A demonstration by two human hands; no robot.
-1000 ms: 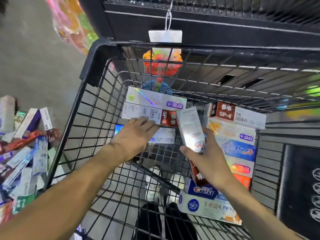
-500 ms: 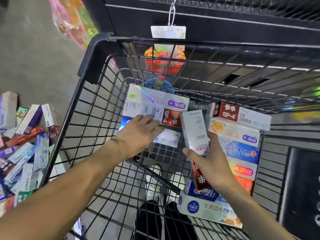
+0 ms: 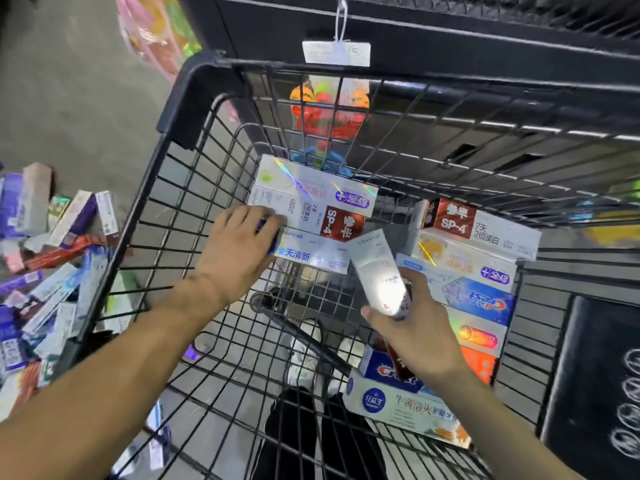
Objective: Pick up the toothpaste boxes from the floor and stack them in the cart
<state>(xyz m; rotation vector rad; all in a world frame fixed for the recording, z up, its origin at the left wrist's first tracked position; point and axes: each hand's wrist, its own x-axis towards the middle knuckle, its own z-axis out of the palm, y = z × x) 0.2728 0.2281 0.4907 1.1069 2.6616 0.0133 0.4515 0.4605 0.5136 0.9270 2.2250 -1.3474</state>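
Far left, on the grey floor: a loose heap of toothpaste boxes, purple, blue, red and white, lying every way up. Next to it, a black wire cart, seen from above. Inside the cart, against the far wall toward the left: a small stack of boxes, holographic white one on top, white and red SP-4 one beneath, and a blue and white box at the near edge. Left hand reaching into the cart, fingers curled over the left end of the blue and white box and gripping it. Near the middle of the cart: a white box tilted on end, held in the right hand, thumb under its near end and fingers wrapped behind; under the palm a red box, hard to tell whether in the same grip. Against the cart's right wall: a taller stack, another SP-4 box on top, then a white one with an orange mark, a blue one, and orange ones lower down. At the cart's near right corner: a flat white and blue box on the wire bottom with a blue one above it. Beyond the cart's far wall: a bright orange and red toy and a white hanging tag on a dark shelf. Far right: a dark panel with white loops.
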